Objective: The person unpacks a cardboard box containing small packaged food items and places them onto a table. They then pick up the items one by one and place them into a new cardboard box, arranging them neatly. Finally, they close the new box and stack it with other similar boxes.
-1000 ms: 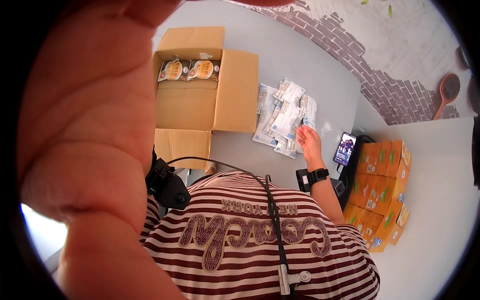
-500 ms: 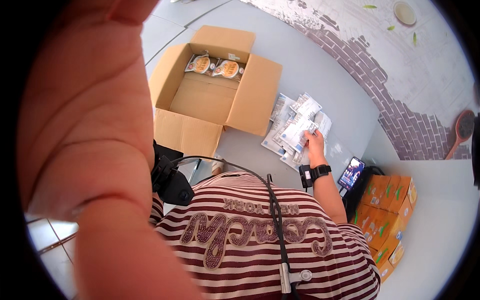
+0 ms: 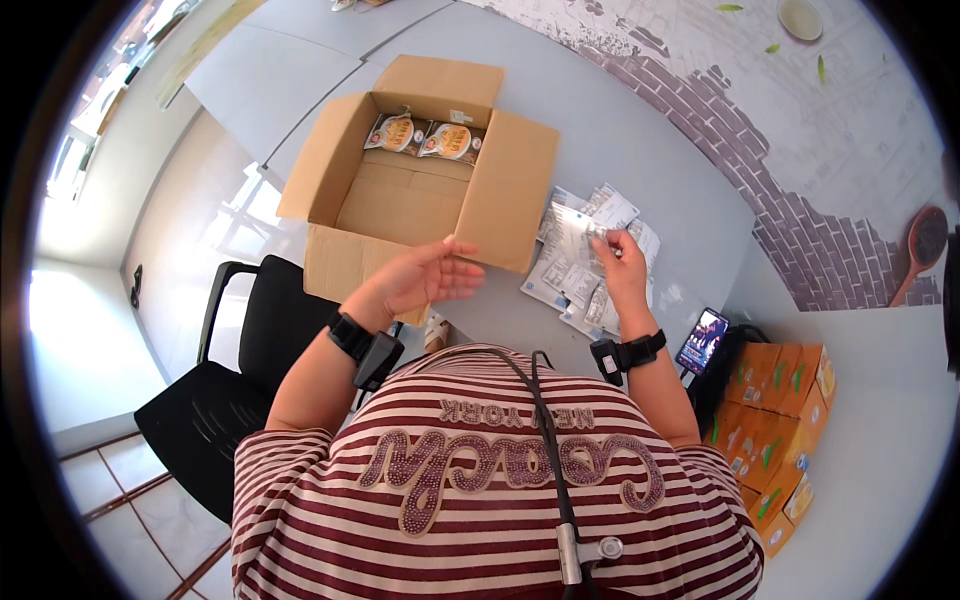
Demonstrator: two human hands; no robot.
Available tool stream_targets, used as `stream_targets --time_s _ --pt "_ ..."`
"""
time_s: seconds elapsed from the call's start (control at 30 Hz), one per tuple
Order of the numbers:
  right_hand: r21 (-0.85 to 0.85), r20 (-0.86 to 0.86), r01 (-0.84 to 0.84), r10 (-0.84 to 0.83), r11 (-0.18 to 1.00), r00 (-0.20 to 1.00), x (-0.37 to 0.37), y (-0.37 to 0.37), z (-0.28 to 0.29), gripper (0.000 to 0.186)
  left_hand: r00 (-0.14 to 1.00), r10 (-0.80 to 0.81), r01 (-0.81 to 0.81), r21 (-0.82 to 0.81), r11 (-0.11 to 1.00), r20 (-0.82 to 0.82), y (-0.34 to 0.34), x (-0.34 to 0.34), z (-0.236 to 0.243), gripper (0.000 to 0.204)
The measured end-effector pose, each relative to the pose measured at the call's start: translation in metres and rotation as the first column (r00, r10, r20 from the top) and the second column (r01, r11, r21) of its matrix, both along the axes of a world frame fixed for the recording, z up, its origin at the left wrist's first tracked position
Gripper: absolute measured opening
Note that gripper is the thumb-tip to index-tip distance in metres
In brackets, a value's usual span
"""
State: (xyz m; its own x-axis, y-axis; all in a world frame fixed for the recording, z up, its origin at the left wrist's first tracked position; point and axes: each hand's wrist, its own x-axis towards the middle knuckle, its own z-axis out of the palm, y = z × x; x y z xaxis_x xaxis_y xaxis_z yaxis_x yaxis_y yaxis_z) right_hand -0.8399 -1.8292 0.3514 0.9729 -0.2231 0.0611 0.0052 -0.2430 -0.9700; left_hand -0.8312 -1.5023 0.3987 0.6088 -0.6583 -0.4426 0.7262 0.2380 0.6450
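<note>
While I held the right hand (image 3: 626, 268) over the loose pile of packets (image 3: 545, 283) just right of the carton (image 3: 512, 190), its thumb and fingers were pinched on the end of one pale packet (image 3: 575, 230); whether that packet was clear of those under it, I could not tell. I had the left hand (image 3: 425, 277) by the carton's near right corner, its fingers a little apart with nothing between them; I could not make out whether they touched the cardboard. As for progress, I counted two printed packets (image 3: 450, 142) side by side against the carton's far inner wall, with brown bottom showing in front of them. Most of what I saw lay overlapping outside, right of the carton, and I could not judge whether both groups were one kind
</note>
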Motion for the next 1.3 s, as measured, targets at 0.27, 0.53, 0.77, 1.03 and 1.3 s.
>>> stream_targets --time_s 0.27,0.53,0.77,1.03,1.3 --pt "-0.265 0.335 -0.435 0.505 0.861 0.795 -0.011 0.062 0.095 0.021 0.954 -0.158 0.051 -0.38 0.924 -0.256 -0.025 -0.006 -0.013 0.059" --pt "-0.304 0.12 -0.483 0.536 0.821 0.836 -0.018 0.098 0.073 0.024 0.95 0.269 -0.297 -0.195 0.935 -0.157 -0.001 0.007 -0.021 0.036" --pt "-0.1 -0.029 -0.386 0.385 0.917 0.922 -0.022 0.097 0.065 0.022 0.792 0.58 -0.607 -0.15 0.78 -0.191 0.031 0.056 -0.022 0.029" --pt "-0.055 -0.118 -0.272 0.264 0.961 0.957 -0.045 0.093 0.048 0.022 0.67 0.661 -0.737 -0.195 0.647 -0.337 0.038 0.149 -0.085 0.028" --pt "-0.03 -0.217 -0.094 0.085 0.995 0.973 -0.082 0.084 0.04 0.023 0.607 0.675 -0.756 -0.043 0.653 -0.42 0.009 0.215 -0.154 0.026"
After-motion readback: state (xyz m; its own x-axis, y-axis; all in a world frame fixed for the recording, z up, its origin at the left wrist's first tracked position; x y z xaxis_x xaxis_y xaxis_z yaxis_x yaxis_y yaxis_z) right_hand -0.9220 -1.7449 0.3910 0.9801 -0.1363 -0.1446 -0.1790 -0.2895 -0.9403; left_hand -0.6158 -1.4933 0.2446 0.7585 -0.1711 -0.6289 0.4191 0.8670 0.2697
